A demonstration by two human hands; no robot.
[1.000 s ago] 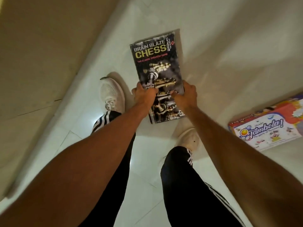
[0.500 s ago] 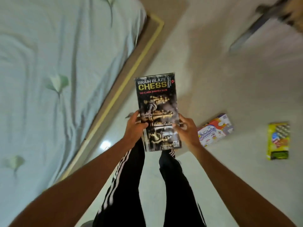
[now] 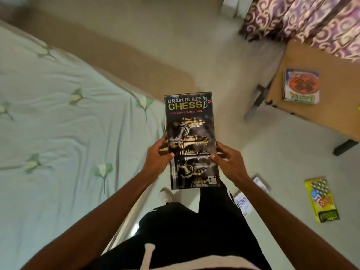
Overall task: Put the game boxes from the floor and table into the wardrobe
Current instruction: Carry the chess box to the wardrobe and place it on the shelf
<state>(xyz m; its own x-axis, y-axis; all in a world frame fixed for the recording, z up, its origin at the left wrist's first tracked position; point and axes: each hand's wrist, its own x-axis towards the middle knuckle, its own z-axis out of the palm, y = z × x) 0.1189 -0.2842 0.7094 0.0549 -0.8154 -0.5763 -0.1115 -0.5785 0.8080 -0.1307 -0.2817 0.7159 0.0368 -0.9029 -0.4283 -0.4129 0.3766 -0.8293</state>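
A black chess box (image 3: 190,121) with gold lettering is held up in front of me, long side away from me. My left hand (image 3: 156,158) grips its left edge and my right hand (image 3: 228,161) grips its right edge, thumbs on the lid. A yellow game box (image 3: 321,199) lies on the floor at the right. A white Tambola box (image 3: 242,203) lies on the floor, partly hidden behind my right forearm. Another game box (image 3: 301,86) with an orange circle rests on the wooden table (image 3: 331,117) at the upper right.
A bed (image 3: 58,114) with a pale green leaf-print sheet fills the left side, its wooden frame running along the floor. A purple patterned curtain (image 3: 303,20) hangs at the top right above the table. My legs in black trousers and a white shoe (image 3: 165,193) stand below the box.
I have lifted the chess box off the floor and stood up. The view has swung up, so the bed, the table and the curtain now show.
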